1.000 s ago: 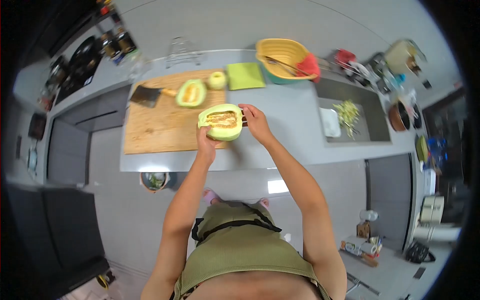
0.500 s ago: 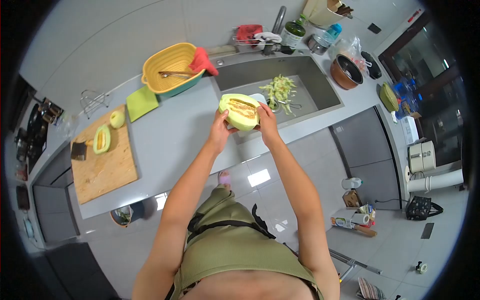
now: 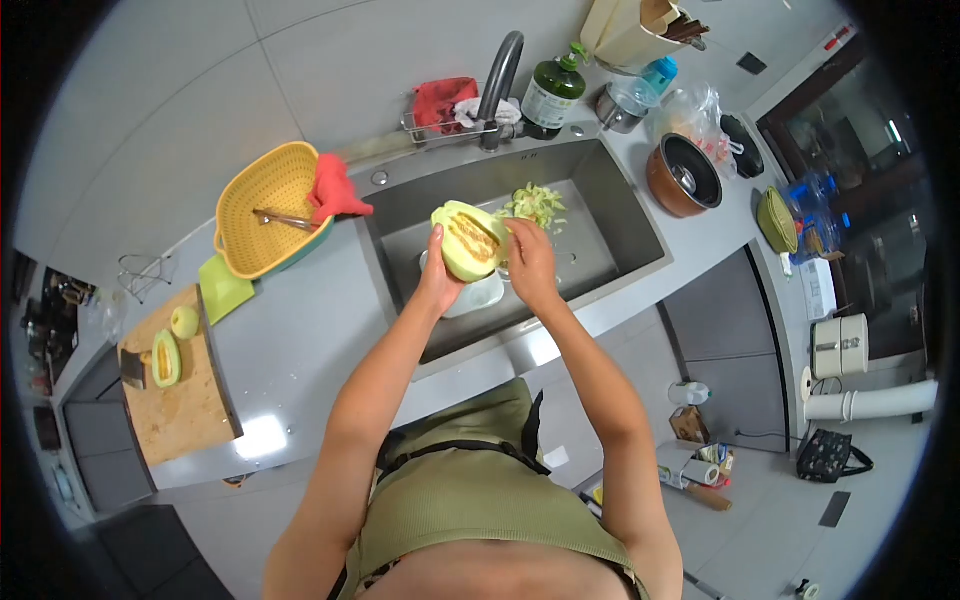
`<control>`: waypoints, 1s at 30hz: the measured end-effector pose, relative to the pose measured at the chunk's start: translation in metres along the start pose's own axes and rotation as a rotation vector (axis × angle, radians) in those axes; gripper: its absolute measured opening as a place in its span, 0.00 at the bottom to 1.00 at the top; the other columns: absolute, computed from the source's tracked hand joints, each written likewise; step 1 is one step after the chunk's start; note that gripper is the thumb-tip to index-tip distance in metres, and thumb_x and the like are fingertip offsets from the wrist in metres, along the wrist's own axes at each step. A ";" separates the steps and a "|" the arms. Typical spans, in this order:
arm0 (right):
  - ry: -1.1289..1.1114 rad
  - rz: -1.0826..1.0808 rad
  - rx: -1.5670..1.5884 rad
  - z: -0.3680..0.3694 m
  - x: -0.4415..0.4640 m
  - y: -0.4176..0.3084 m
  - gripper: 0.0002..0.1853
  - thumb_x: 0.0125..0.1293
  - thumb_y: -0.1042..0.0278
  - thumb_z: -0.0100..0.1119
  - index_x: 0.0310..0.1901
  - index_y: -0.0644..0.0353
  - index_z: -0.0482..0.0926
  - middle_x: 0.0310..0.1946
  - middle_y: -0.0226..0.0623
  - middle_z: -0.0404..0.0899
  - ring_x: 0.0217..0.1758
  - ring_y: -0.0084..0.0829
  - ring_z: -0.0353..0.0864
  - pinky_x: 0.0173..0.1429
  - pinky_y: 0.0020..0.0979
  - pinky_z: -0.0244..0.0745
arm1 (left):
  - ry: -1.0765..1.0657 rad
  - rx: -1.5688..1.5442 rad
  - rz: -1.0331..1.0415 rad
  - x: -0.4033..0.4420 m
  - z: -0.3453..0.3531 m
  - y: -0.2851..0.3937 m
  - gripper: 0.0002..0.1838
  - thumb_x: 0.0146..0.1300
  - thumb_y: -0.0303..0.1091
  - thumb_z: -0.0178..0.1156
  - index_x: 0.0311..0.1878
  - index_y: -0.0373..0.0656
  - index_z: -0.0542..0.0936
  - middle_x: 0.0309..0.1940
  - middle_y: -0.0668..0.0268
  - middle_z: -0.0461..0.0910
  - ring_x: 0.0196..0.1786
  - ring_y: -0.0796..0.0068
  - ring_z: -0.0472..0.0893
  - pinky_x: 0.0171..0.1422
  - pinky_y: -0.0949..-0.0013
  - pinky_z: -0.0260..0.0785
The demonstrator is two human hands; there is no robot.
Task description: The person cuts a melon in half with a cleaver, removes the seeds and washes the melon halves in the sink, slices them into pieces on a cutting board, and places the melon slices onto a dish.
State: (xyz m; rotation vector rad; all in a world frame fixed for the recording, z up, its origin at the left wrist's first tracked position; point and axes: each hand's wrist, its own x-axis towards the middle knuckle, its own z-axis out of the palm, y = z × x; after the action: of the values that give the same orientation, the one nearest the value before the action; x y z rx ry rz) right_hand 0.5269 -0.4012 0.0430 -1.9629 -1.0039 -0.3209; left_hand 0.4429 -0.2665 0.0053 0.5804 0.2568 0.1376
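A peeled, pale green melon half is held over the sink, its seedy yellow hollow facing up. My left hand grips its left side, thumb on the rim and the other fingers underneath. My right hand is at the right rim with its fingers curled in; whether a small thing is between them is hidden. Behind that hand, green peelings lie in the sink. Below the melon stands a whitish container, partly covered by my left hand.
Left on the counter are a yellow colander with a red cloth, a green mat, and a cutting board holding another melon half and a cleaver. Behind the sink rise a faucet and soap bottle.
The view has shifted, and the melon half is now over the sink rather than by its left edge. My right hand has moved from supporting the melon's side up to its rim, fingers curled.
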 end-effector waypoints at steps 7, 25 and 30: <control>-0.240 -0.064 0.156 0.011 0.049 0.058 0.12 0.61 0.76 0.53 0.46 0.66 0.77 0.43 0.46 0.77 0.47 0.48 0.76 0.53 0.41 0.71 | 0.162 -0.036 -0.007 0.058 0.009 -0.045 0.38 0.64 0.68 0.41 0.68 0.51 0.63 0.66 0.66 0.65 0.68 0.67 0.65 0.71 0.55 0.57; -0.647 1.039 0.519 -0.028 0.044 0.285 0.19 0.74 0.56 0.42 0.53 0.61 0.75 0.36 0.35 0.80 0.34 0.25 0.81 0.29 0.28 0.81 | 0.478 0.216 -0.186 0.180 0.031 -0.153 0.37 0.67 0.68 0.35 0.71 0.53 0.56 0.67 0.63 0.63 0.68 0.63 0.65 0.67 0.47 0.59; -0.481 1.054 0.368 -0.031 0.026 0.363 0.19 0.73 0.56 0.43 0.51 0.62 0.77 0.35 0.42 0.81 0.35 0.33 0.81 0.36 0.35 0.79 | 0.590 0.319 -0.247 0.243 0.027 -0.208 0.37 0.67 0.67 0.36 0.72 0.55 0.53 0.68 0.63 0.60 0.68 0.64 0.64 0.68 0.48 0.57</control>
State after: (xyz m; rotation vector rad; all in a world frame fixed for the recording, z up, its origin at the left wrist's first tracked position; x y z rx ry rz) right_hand 0.8213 -0.5153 -0.1400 -1.9652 -0.1534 0.8838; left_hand 0.6952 -0.4040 -0.1379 0.8115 0.9321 0.0238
